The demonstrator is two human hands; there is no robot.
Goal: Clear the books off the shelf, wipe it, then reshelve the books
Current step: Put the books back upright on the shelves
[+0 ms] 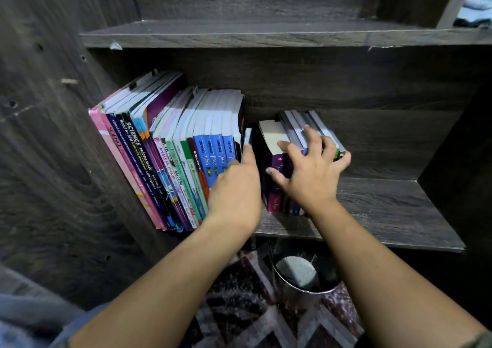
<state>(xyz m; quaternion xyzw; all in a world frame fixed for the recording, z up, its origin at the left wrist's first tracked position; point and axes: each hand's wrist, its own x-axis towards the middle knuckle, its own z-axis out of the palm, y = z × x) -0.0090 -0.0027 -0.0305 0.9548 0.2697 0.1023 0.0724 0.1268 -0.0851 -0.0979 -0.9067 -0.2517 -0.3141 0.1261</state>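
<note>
**A:** How many books stand on the shelf (pixel 386 209)?

**B:** There are two groups. The big row of books (pixel 170 161) leans to the left against the side wall of the bookcase. It has more than ten spines, and four of them are the blue "fokus" books (pixel 215 155) near its right end. To the right of the row, across a narrow gap, stands the small group of books (pixel 294 123). I see one purple book (pixel 274 201) and several with grey edges. The exact number I cannot tell, because a hand covers them.

**A:** And the hands?

**B:** Two. The left hand (pixel 234 190) is at the right end of the row. Its index finger is straight and touches one thin book (pixel 248 135) in the gap, and its other fingers are hidden. The right hand (pixel 311 177) is further right of the row and grips the small group. Its fingers are spread and bent over the tops, its thumb is on the purple spine, and its little finger is hooked round the far side.

**A:** What of the surface and the room?

**B:** The wood is dark and grainy. One upper board (pixel 239 32) runs above the row. One light blue cloth (pixel 476 6) lies high to the right of it. Below the row, to the right, one metal bucket (pixel 298 298) stands on a patterned rug (pixel 239 294).
</note>
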